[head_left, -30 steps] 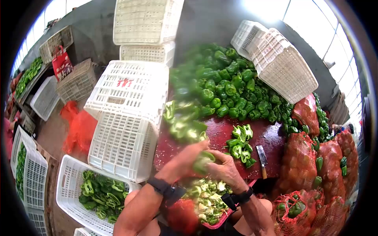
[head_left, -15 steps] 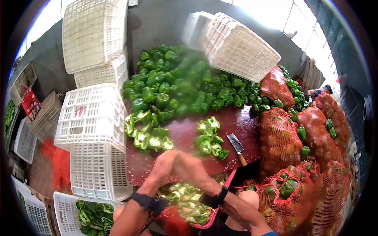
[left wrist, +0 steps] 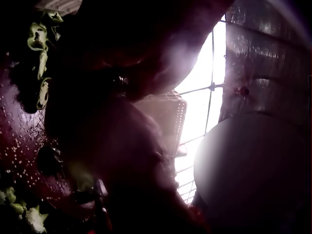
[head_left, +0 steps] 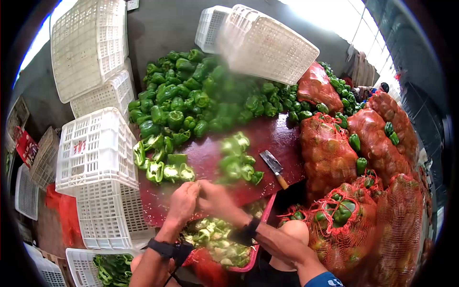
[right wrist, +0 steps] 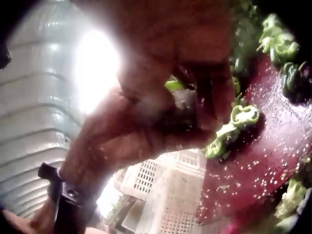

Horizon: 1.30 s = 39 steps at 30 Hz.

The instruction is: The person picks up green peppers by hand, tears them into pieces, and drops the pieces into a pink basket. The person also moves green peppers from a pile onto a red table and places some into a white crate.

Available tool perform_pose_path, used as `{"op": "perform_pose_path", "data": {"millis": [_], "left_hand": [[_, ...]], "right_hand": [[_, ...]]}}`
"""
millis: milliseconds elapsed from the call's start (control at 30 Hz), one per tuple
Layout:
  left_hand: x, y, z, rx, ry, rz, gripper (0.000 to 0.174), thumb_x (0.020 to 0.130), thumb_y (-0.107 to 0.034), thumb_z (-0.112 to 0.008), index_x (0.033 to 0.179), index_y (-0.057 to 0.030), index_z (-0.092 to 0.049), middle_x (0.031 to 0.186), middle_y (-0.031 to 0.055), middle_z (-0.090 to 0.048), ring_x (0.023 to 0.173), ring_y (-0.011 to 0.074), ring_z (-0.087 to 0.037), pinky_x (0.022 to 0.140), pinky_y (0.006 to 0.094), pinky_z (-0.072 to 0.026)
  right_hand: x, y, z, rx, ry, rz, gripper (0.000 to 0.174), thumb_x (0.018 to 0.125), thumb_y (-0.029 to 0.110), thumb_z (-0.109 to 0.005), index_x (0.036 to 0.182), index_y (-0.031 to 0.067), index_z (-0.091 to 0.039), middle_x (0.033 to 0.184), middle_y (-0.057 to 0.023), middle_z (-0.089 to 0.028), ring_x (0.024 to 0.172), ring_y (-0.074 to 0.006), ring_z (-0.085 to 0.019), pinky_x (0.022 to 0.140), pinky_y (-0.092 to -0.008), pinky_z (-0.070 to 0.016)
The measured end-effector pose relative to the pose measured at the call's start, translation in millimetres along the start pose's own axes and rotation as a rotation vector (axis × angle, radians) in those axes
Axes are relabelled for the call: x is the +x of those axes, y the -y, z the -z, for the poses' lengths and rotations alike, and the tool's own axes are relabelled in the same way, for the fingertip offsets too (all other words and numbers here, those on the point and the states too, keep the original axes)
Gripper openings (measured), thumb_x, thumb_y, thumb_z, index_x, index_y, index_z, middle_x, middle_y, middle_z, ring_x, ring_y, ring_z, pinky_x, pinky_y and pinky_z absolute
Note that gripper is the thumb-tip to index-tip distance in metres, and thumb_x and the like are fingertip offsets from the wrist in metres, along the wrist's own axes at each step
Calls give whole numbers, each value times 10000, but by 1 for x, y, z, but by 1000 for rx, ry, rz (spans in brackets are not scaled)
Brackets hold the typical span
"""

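Observation:
Over the near edge of the red board, my left hand and right hand meet, fingers curled. In the right wrist view, a sliver of green pepper shows between the left hand and right hand; the fingers hide most of it. Opened pepper pieces lie beyond my left hand, and another group lies farther right. Pale cores and scraps fill a pink tub below my hands. The left wrist view is very dark.
A knife lies on the board's right. Whole green peppers are heaped behind. White crates stack at left, with one crate at the back. Filled red net bags stand at right.
The head view has turned, so the board and crates sit farther left. My hands have come together over the board's near edge; the pepper seen in them earlier is now mostly hidden.

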<state>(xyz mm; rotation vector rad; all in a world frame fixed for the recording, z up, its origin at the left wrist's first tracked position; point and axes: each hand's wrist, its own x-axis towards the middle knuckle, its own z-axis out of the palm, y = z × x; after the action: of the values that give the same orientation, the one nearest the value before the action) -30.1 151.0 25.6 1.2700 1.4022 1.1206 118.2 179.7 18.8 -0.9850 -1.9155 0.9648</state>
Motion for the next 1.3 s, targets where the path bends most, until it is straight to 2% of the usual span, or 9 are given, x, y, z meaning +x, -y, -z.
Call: {"op": "perform_pose_path", "data": {"millis": [167, 233, 300, 567, 767, 1000, 1133, 1233, 1300], "left_hand": [[-1, -6, -9, -17, -60, -33, 355, 1029, -275, -520, 1118, 42, -653, 971, 168, -709, 885, 218, -655, 805, 341, -517], [0, -3, -7, -3, -47, -50, 373, 1026, -284, -523, 1139, 49, -646, 998, 198, -709, 912, 249, -668, 827, 351, -520], [3, 2, -6, 36, -48, -175, 296, 1017, -200, -513, 1121, 41, -649, 1021, 91, -655, 934, 162, -597, 838, 283, -479], [5, 7, 6, 319, 95, -428, 310, 1023, -206, -494, 1178, 33, -617, 1069, 99, -657, 960, 178, -603, 870, 301, -483], [5, 4, 2, 248, 30, -492, 324, 1040, -232, -501, 1186, 28, -629, 1050, 94, -665, 949, 157, -601, 860, 294, -492], [7, -17, 13, 121, 1, -475, 371, 1062, -305, -488, 1129, 14, -664, 1036, 32, -663, 927, 101, -585, 834, 253, -481], [6, -22, 21, 55, 5, -418, 392, 1050, -340, -507, 1126, 4, -680, 1058, 39, -675, 976, 117, -591, 896, 269, -469], [15, -11, 27, -106, 15, -321, 269, 1003, -226, -588, 1133, -1, -659, 1050, 92, -704, 927, 169, -665, 802, 298, -551], [15, -9, 27, -604, 59, 14, 223, 974, -148, -619, 1140, -1, -635, 1023, 123, -715, 868, 201, -702, 707, 313, -595]], "right_hand": [[0, -3, -3, 80, -70, -92, 224, 868, 120, -645, 1049, -7, -608, 881, -255, -668, 817, -392, -693, 719, -434, -542], [1, -6, -4, -9, -138, -43, 281, 889, 131, -668, 1135, 5, -618, 848, -210, -680, 739, -244, -686, 687, -373, -542], [-1, -3, -4, 1, -134, -21, 284, 900, 134, -673, 1147, 5, -616, 819, -189, -670, 711, -204, -657, 661, -359, -535], [-1, -4, 4, 148, 63, -101, 262, 910, 138, -678, 1095, -28, -594, 797, -127, -668, 699, -164, -623, 616, -349, -522], [3, -2, -3, -77, -113, 118, 277, 883, 99, -643, 1125, -27, -594, 742, -77, -625, 616, -108, -584, 514, -309, -477], [5, 16, 17, 343, 90, -166, 486, 864, 26, -534, 1347, -23, -558, 823, -52, -631, 588, -107, -593, 496, -273, -508], [4, 34, 29, 487, 121, -228, 504, 868, 26, -508, 1366, -44, -538, 895, -103, -650, 649, -103, -614, 551, -267, -552], [3, 29, 36, 723, 141, -340, 474, 868, 27, -520, 1336, -40, -556, 976, -124, -656, 700, -114, -629, 582, -270, -572], [2, 21, 32, 882, 94, -299, 409, 880, 44, -540, 1279, -25, -592, 995, -128, -659, 708, -134, -636, 588, -276, -582]]}}
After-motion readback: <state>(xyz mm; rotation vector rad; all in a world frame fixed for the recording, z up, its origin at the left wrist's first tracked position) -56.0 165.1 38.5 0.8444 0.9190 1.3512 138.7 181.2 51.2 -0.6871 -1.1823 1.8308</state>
